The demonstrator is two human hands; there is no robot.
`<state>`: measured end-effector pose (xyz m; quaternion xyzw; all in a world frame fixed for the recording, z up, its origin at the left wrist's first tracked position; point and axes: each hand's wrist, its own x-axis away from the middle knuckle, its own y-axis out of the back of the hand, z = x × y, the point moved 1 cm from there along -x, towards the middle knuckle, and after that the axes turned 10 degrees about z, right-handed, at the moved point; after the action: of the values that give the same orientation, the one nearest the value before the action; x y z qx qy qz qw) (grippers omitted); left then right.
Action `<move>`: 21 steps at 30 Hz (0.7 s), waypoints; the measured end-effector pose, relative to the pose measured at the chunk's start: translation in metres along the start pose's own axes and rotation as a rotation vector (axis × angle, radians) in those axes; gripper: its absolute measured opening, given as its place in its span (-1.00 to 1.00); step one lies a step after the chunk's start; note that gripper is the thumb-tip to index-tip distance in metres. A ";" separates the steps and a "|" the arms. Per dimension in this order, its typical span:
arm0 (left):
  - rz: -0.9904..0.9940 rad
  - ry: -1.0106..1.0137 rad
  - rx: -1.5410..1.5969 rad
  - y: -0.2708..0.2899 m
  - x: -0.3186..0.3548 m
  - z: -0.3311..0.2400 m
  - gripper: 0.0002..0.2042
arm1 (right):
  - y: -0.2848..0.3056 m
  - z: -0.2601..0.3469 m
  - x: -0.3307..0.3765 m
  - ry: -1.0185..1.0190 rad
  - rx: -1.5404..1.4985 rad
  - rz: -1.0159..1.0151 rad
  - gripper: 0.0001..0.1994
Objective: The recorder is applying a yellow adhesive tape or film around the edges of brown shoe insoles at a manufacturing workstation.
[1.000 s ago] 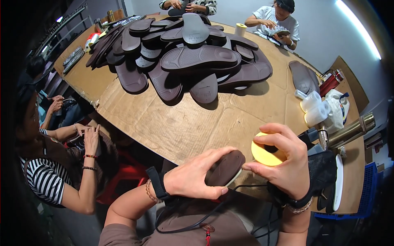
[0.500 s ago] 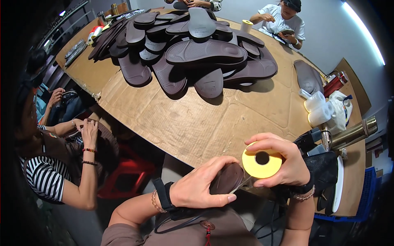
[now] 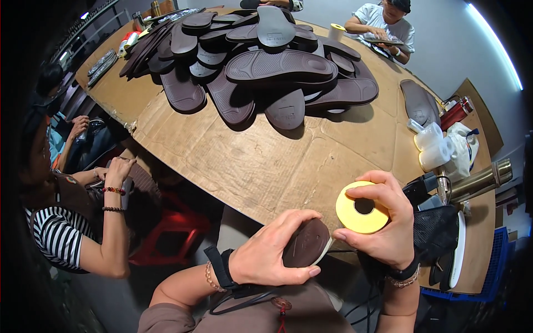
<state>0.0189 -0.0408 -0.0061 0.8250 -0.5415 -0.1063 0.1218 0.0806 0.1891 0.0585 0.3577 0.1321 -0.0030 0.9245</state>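
Note:
My left hand [image 3: 275,252] grips a dark brown shoe sole [image 3: 306,242] just below the table's near edge, fingers wrapped over its top. My right hand [image 3: 383,222] holds a yellow roll of tape [image 3: 361,207] upright, thumb and fingers around its rim, the roll's hole facing me. A pale strip runs from the roll to the sole's edge between the two hands. Both hands are close together, almost touching.
A large heap of dark soles [image 3: 261,61] covers the far half of the cardboard-topped table [image 3: 244,161]. White rolls [image 3: 433,145], a brass-coloured flask [image 3: 480,178] and a black mesh bag [image 3: 436,233] sit at the right. A person in a striped shirt [image 3: 61,233] sits at left; another person [image 3: 383,25] sits across.
My right hand has turned the yellow roll so its face shows and lifted it slightly; the left hand keeps hold of the sole. My view has tilted down a little.

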 end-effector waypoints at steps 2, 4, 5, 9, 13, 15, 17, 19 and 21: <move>0.002 -0.004 -0.024 0.000 0.000 0.001 -0.13 | -0.001 -0.001 0.000 -0.050 -0.039 0.028 -0.40; 0.000 -0.032 -0.047 0.002 -0.001 -0.002 -0.12 | -0.001 -0.001 -0.002 -0.050 -0.021 0.069 -0.42; 0.001 -0.051 -0.057 0.003 -0.002 -0.006 -0.12 | -0.001 0.000 -0.003 -0.048 -0.014 0.088 -0.43; 0.003 -0.078 -0.113 0.013 0.003 -0.041 -0.09 | 0.007 0.012 -0.006 -0.037 -0.213 0.097 -0.21; -0.053 -0.262 -0.359 0.034 0.006 -0.081 -0.06 | 0.023 0.033 -0.008 -0.033 -0.406 -0.052 0.25; -0.045 -0.279 -0.426 0.049 0.000 -0.087 -0.02 | 0.032 0.038 -0.013 0.055 -0.355 -0.098 0.25; -0.003 -0.358 -0.494 0.065 -0.016 -0.080 0.00 | 0.037 0.040 -0.018 0.072 -0.222 -0.136 0.26; 0.035 -0.442 -0.462 0.077 -0.032 -0.066 -0.01 | 0.038 0.040 -0.022 0.145 -0.102 -0.116 0.13; 0.028 -0.553 -0.512 0.082 -0.045 -0.052 -0.01 | 0.036 0.041 -0.023 0.188 -0.043 -0.108 0.04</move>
<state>-0.0539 -0.0262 0.0715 0.7006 -0.5209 -0.4554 0.1746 0.0718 0.1862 0.1172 0.3287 0.2375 -0.0165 0.9139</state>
